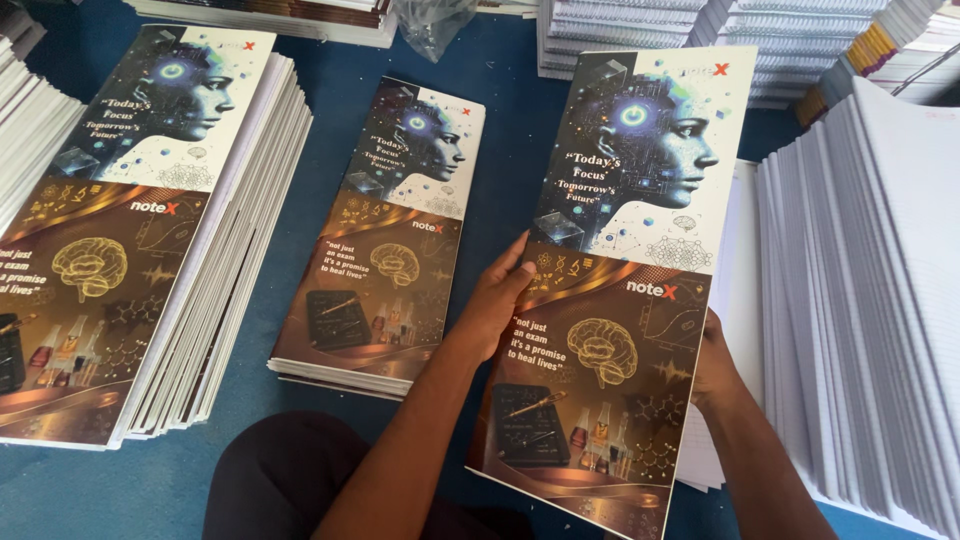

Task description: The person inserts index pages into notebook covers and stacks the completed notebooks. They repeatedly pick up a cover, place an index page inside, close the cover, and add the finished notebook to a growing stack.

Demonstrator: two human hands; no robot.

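Observation:
I hold a long printed cover sheet (620,270), white and blue at its top half and brown and gold at the bottom, tilted up in front of me. My left hand (497,300) grips its left edge at mid height, thumb on the printed face. My right hand (712,362) holds the right edge from behind, mostly hidden by the sheet. Under the sheet lies a pile of white lined pages (742,290).
A short stack of the same covers (385,235) lies in the middle of the blue surface (505,130), a taller one (150,240) at left. Fanned white page stacks (870,300) fill the right side, more stacks (640,30) at the back. A clear plastic bag (432,25) sits at top.

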